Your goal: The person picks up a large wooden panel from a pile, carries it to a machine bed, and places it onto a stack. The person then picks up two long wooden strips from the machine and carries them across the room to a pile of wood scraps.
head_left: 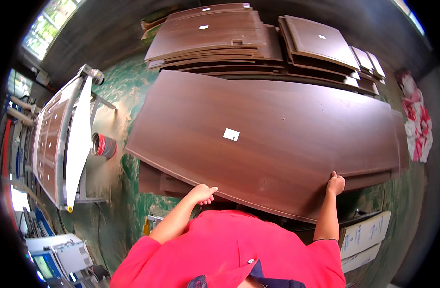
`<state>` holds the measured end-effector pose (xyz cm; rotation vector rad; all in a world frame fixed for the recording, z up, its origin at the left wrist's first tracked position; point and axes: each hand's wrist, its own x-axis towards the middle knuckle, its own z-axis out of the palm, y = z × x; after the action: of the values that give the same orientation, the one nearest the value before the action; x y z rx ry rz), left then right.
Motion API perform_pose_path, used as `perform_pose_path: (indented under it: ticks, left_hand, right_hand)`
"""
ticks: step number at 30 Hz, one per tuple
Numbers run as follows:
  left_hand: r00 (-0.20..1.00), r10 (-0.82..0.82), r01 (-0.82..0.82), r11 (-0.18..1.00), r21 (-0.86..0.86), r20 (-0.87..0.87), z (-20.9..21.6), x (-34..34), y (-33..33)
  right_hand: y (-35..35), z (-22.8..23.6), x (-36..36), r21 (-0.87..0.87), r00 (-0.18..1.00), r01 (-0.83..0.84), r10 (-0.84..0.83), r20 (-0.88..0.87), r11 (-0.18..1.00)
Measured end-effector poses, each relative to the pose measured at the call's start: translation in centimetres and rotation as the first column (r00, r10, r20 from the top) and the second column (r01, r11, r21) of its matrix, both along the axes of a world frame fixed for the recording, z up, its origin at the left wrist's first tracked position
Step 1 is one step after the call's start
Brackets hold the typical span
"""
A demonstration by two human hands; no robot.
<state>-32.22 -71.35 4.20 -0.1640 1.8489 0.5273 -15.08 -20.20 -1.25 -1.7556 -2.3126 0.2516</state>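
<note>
A large brown wood-grain panel [277, 149] with a white label [231, 134] lies in front of me, on top of other brown boards [150, 178] that stick out at an angle beneath it. On its near edge, left of my body, my left hand [203, 194] is closed, thumb over the top and fingers curled below the edge. My right hand [336, 184] grips the near edge further right, its thumb on the surface. The undersides of both grips are hidden.
Stacks of brown boards [205, 36] and smaller panels [321, 45] stand at the far side. To the left are a roller conveyor carrying panels [51, 139] and a red-banded bucket [104, 145]. White cartons [366, 235] sit at the near right; crumpled red-and-white sheeting [417, 117] lies far right.
</note>
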Motion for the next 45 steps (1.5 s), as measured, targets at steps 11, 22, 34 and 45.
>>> perform_pose_path:
  ticks: [11, 22, 34, 45]
  left_hand:
    - [0.881, 0.398, -0.381, 0.917, 0.114, -0.257, 2.0, -1.8, -7.1]
    - [0.399, 0.071, -0.501, 0.852, -0.152, -0.914, 2.6, -16.9, -23.1]
    - [0.588, 0.031, -0.386, 0.889, -0.247, -0.808, -0.4, -31.1, -25.3]
    - [0.627, 0.043, -0.404, 0.872, -0.278, -0.778, -3.3, -36.7, -26.4]
  right_hand:
    - [0.7, 0.8, -1.2, -0.102, 0.994, -0.016, 0.005, -0.107, 0.995]
    - [2.4, -5.0, 5.1, -0.363, 0.938, 0.162, -0.257, -0.23, 0.917]
    - [0.1, -2.4, 6.9, -0.496, 0.934, 0.092, -0.248, -0.259, 0.863]
    - [1.1, -2.8, 7.4, -0.34, 0.953, 0.293, -0.3, 0.034, 0.893]
